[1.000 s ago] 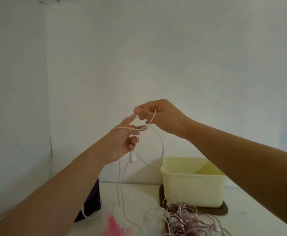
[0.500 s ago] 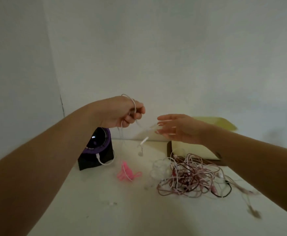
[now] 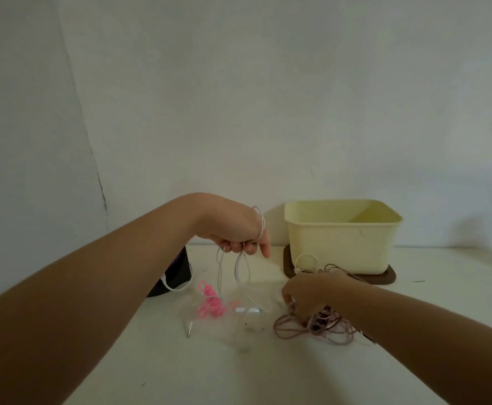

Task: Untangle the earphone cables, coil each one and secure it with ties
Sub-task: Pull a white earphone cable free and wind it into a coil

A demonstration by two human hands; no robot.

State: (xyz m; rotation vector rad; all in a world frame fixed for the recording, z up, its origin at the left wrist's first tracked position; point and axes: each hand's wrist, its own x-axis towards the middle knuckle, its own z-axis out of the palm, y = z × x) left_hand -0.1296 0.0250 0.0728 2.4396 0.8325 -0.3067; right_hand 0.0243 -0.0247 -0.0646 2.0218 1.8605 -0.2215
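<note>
Step in hand (judged): coiling one freed lead, with the other hand going down to the pile.

Left hand (image 3: 238,233) is gripping the thin white earphone cable (image 3: 262,226), fingers curled round it. One turn is passing over the back of the hand. Long loops are hanging from the fist toward the middle of the white worktop (image 3: 268,375), where a small white inline piece (image 3: 247,310) is lying.

Right hand (image 3: 306,293) is reaching down at the tangle of pinkish-brown earphone cables (image 3: 312,328), just right of the worktop's middle. Its fingers are bent downward; cannot tell whether they are pinching a strand or only touching.

To do it well:
- The left grip should be holding the turns firm so none are slipping off while the right hand is busy.
- The hanging length should be going into even turns before any tie is going on.
- The bunch of bright pink ties (image 3: 209,306) is lying just left of the hanging loops, so the reach is looking short.
- Risk: dangling loops catching in the tangle.

Appearance: the white cable is thin and limp, hanging in narrow, elongated loops. The tangle is looking dense and knotted.

Cream plastic tub (image 3: 341,238) is standing on a dark brown lid (image 3: 385,278) near the back edge.
</note>
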